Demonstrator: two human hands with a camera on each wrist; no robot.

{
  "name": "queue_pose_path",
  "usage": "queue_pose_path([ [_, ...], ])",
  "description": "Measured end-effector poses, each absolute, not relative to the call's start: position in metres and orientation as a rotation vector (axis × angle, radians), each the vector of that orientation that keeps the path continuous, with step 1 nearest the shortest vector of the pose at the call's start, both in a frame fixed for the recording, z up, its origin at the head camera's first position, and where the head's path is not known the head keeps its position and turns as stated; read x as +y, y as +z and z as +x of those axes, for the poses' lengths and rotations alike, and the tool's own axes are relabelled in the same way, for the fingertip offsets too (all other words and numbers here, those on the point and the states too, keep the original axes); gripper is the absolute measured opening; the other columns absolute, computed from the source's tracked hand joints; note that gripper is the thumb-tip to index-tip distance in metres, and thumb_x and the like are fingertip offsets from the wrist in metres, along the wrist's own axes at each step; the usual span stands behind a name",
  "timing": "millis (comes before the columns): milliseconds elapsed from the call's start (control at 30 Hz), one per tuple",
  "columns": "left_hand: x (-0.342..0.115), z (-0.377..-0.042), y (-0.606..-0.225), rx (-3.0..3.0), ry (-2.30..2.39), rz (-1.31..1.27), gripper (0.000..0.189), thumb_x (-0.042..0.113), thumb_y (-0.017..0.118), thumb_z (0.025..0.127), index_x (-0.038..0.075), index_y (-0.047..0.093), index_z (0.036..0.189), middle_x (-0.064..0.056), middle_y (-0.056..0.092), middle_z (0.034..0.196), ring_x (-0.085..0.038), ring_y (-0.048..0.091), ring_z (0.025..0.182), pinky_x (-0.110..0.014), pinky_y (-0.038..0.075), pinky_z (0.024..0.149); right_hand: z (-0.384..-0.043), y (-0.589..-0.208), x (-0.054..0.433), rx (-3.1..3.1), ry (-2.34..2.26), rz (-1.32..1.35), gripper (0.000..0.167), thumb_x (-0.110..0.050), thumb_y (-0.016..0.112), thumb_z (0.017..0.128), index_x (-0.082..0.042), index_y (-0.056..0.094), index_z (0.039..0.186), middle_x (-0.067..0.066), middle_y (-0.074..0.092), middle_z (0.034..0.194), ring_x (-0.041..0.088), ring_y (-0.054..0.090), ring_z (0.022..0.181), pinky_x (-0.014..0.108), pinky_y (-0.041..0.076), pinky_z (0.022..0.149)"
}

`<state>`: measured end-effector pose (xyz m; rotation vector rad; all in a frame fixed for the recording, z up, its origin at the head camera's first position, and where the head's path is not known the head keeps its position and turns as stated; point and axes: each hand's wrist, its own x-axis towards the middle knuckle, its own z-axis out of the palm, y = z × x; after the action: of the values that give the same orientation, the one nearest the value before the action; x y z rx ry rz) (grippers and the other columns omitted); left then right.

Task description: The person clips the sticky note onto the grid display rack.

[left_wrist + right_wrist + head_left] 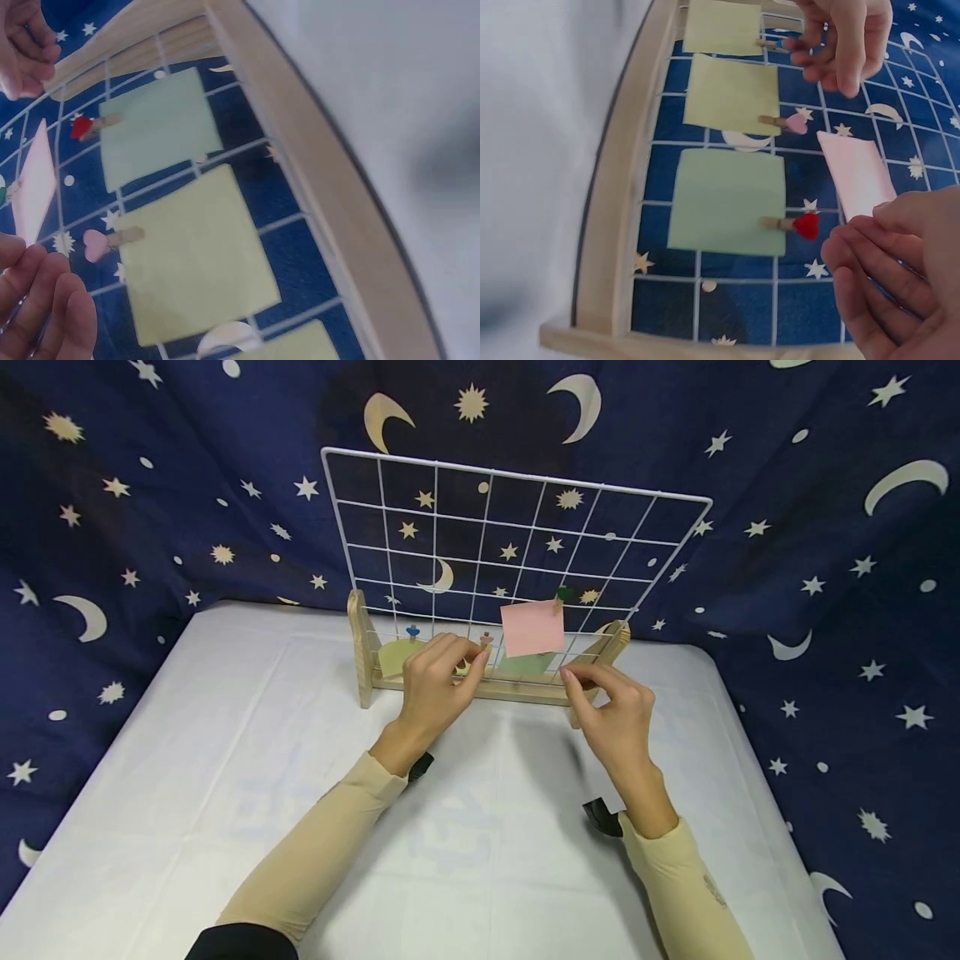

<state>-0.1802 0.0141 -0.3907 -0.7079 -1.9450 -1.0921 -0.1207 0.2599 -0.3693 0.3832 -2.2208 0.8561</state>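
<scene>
A pink paper note point(532, 628) hangs by its upper right corner from the wire grid point(517, 517), pinned by a clothespin with a green heart point(565, 594). My left hand point(441, 677) hovers just left of the note, fingers loosely bent. At the note's lower right corner is my right hand point(618, 710), its thumb and forefinger tips close together. Small gaps show between both hands and the paper in the head view; nothing is visible in either hand. In the right wrist view a green note point(727, 201) hangs under a red-heart clothespin point(804, 226).
Two yellow notes hang beside the green one: one with a pink-heart clothespin point(795, 123), another point(721, 28) with a blue clip. A wooden stand point(362, 652) bears the grid on a white-covered table point(225, 760). Dark blue star-and-moon cloth point(247, 435) surrounds it.
</scene>
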Motion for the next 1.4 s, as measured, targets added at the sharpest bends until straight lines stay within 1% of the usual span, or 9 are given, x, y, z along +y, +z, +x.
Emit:
queue_pose_path([
  [200,-0.001,-0.178,-0.402,-1.991,-1.074,-0.698,0.013,0.013,0.073,0.096,0.009,0.074,0.084,-0.001,0.071,0.077,-0.021,0.065,0.066,-0.03,0.051,0.06,-0.114,-0.376,0.27,-2.203,0.856,0.36,0.007,-0.009,0.079,0.093,-0.005,0.084,0.097,0.01,0.079,0.084,0.026,0.074,0.072,0.012,0.049,0.077],
  [367,-0.014,-0.175,-0.412,-2.023,-1.059,-0.705,0.012,0.013,0.073,0.096,0.008,0.074,0.084,-0.002,0.071,0.077,-0.022,0.065,0.067,-0.032,0.051,0.06,-0.108,-0.38,0.275,-2.191,0.846,0.342,0.005,-0.006,0.082,0.09,-0.005,0.084,0.095,0.01,0.08,0.085,0.029,0.074,0.072,0.016,0.051,0.075],
  [500,-0.026,-0.172,-0.418,-2.052,-1.053,-0.703,0.012,0.012,0.072,0.096,0.008,0.073,0.085,-0.002,0.071,0.078,-0.023,0.065,0.068,-0.032,0.052,0.062,-0.106,-0.383,0.279,-2.232,0.821,0.344,0.007,-0.009,0.08,0.093,-0.004,0.083,0.096,0.011,0.08,0.088,0.028,0.075,0.074,0.018,0.053,0.076],
  [767,-0.047,-0.166,-0.431,-2.079,-1.041,-0.673,0.008,0.009,0.076,0.093,0.007,0.074,0.086,-0.003,0.071,0.079,-0.024,0.066,0.069,-0.033,0.053,0.064,-0.107,-0.393,0.283,-2.274,0.79,0.364,0.005,-0.008,0.081,0.092,-0.004,0.083,0.095,0.011,0.079,0.084,0.028,0.073,0.073,0.013,0.048,0.076],
  [900,-0.055,-0.164,-0.437,-2.085,-1.028,-0.66,0.01,0.012,0.076,0.094,0.008,0.074,0.086,-0.004,0.072,0.079,-0.025,0.065,0.067,-0.034,0.052,0.062,-0.103,-0.401,0.288,-2.274,0.769,0.362,0.004,-0.008,0.083,0.089,-0.005,0.083,0.093,0.011,0.079,0.082,0.028,0.073,0.071,0.013,0.047,0.075],
  [1033,-0.059,-0.166,-0.438,-2.081,-1.016,-0.65,0.012,0.013,0.074,0.095,0.008,0.073,0.085,-0.004,0.071,0.078,-0.025,0.064,0.066,-0.034,0.052,0.06,-0.1,-0.407,0.298,-2.268,0.754,0.36,0.005,-0.006,0.084,0.087,-0.006,0.083,0.092,0.01,0.079,0.082,0.028,0.072,0.07,0.008,0.044,0.077],
  [1167,-0.061,-0.167,-0.437,-2.08,-1.005,-0.646,0.012,0.013,0.074,0.095,0.008,0.073,0.084,-0.003,0.07,0.077,-0.024,0.064,0.066,-0.034,0.052,0.06,-0.095,-0.414,0.307,-2.308,0.736,0.345,0.005,-0.007,0.084,0.087,-0.005,0.083,0.092,0.01,0.079,0.083,0.028,0.073,0.071,0.008,0.044,0.078],
  [1300,-0.066,-0.165,-0.438,-2.101,-0.987,-0.65,0.012,0.014,0.073,0.095,0.008,0.073,0.085,-0.002,0.07,0.078,-0.022,0.064,0.067,-0.033,0.052,0.06,-0.092,-0.421,0.316,-2.362,0.715,0.336,0.013,-0.014,0.088,0.085,-0.005,0.083,0.093,0.01,0.079,0.084,0.027,0.073,0.075,0.013,0.046,0.079],
  [1400,-0.073,-0.162,-0.44,-2.116,-0.975,-0.646,0.012,0.014,0.074,0.096,0.008,0.073,0.085,-0.003,0.07,0.078,-0.023,0.064,0.066,-0.033,0.052,0.06,-0.09,-0.425,0.323,-2.38,0.686,0.324,0.021,-0.02,0.092,0.082,-0.006,0.083,0.094,0.011,0.079,0.084,0.027,0.072,0.077,0.017,0.047,0.079],
])
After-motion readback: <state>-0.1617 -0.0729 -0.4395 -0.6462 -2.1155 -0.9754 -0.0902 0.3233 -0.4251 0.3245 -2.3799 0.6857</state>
